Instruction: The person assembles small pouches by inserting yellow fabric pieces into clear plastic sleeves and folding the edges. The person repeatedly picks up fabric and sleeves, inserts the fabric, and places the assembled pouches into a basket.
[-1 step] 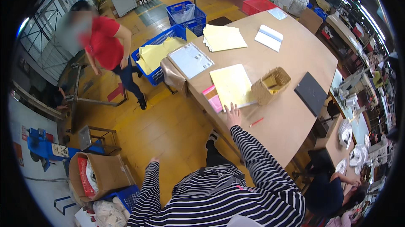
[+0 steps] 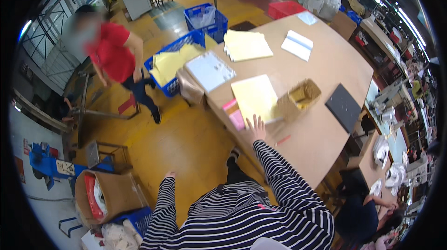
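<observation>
"How does the right hand stand?"

"It grips nothing: its fingers spread at the near edge of the yellow sheets, which lie just beyond the fingertips on the table. Whether they press the paper cannot be told."

"And around that hand?"

"A pink-and-brown packet lies just left and beyond, beside the sheets. A woven basket stands beyond it to the right; a red pencil lies near its right side."

"The left hand?"

"Well apart from the table, above the floor. Its fingers are too small to tell whether they are curled or loose."
</observation>
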